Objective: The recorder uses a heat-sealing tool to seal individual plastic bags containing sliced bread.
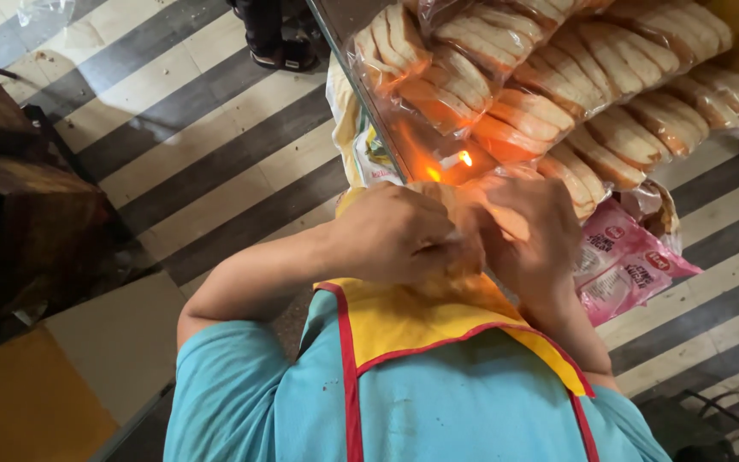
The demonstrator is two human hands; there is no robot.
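My left hand [395, 233] and my right hand [530, 229] are closed together on a clear bag of sliced bread [451, 205], held close to my chest. Just beyond my fingers a small flame [464, 157] burns at the edge of the glass table [361, 81], casting an orange glow on the plastic. The bag's end is pinched between my fingers near the flame; most of the bag is hidden by my hands.
Several sealed bags of sliced bread [558, 77] are piled on the table. Pink printed wrappers [630, 265] hang at the right. Another person's shoe [282, 53] stands on the striped floor [198, 145]. Dark wooden furniture [19, 214] is at the left.
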